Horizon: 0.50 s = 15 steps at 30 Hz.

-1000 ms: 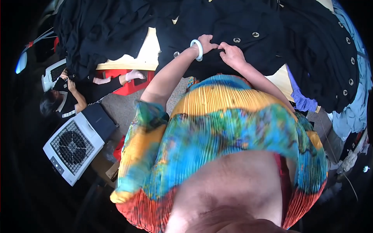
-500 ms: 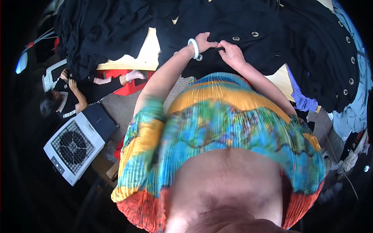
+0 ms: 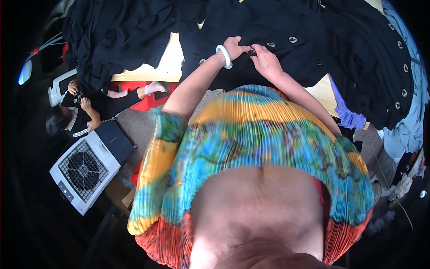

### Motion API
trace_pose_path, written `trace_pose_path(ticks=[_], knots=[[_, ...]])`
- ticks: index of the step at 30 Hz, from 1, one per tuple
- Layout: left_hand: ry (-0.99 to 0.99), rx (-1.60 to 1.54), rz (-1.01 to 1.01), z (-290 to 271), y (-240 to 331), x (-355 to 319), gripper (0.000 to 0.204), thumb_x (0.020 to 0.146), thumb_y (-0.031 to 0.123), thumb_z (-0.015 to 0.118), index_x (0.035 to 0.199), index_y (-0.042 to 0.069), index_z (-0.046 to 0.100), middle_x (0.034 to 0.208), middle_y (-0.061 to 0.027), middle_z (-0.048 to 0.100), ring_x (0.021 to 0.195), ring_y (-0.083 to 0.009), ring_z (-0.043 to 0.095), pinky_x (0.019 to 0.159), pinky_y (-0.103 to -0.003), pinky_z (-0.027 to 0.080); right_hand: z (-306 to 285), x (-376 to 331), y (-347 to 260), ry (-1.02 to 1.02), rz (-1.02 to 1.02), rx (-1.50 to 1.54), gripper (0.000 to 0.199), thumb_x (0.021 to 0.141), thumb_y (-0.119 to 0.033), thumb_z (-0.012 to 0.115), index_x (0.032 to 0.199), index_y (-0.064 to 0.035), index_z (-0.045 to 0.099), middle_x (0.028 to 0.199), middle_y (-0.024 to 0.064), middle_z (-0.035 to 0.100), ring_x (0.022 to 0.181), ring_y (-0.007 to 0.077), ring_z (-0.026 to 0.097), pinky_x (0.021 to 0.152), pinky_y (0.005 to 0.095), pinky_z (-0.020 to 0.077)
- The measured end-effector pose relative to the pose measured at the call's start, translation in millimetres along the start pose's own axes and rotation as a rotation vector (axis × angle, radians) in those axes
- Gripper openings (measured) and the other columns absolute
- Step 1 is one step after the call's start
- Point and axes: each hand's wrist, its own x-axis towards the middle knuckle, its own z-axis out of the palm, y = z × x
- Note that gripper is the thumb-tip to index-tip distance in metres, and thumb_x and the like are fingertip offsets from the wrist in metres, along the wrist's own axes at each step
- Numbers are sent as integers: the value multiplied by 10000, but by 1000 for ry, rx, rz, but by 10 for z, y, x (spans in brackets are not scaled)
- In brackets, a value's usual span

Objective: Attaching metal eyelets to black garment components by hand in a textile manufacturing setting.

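Black cloth [image 3: 210, 76] with several round buttons or rings [image 3: 292, 40] along it lies spread under both my hands. My left hand [image 3: 233, 48], with a pale bangle [image 3: 223, 56] at its wrist, has thumb and fingers closed at the cloth. Just to the right, fingertips almost meeting the left ones, my right hand [image 3: 267, 62] pinches the cloth too. A small round piece [image 3: 252, 50] shows between the fingertips, too small to make out. Cloth under the fingers is mostly hidden.
Pale wooden table edges [image 3: 152, 74] show beneath the cloth. To the left, a person [image 3: 78, 103] handles something dark by a red stool [image 3: 145, 101]. A white fan unit [image 3: 85, 168] stands nearby. Light blue cloth [image 3: 403, 139] hangs at the right, beside purple cloth [image 3: 348, 115].
My right fingers have shifted slightly up and left on the cloth, and a small round piece now shows between the hands. My left hand has barely moved. The other person's hands have moved apart.
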Motion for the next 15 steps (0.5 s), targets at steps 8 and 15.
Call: trace_pose_path(ticks=[8,15], knots=[[-191,169,131,-54,49,-220,590,654,222,610,1090,-120,409,1084,-293,457,1041,-327,457,864,-316,366,-37,-38,-10,-71,-61,-121,144,719,-80,516,811,23,474,771,197,543,734,316,563,656,385,452],[-1,373,241,-12,323,-375,376,650,207,598,922,-31,493,716,-228,554,712,-355,551,628,-381,441,-119,18,-37,-165,-24,-105,140,757,-109,471,762,31,466,746,215,546,705,341,561,628,408,453]])
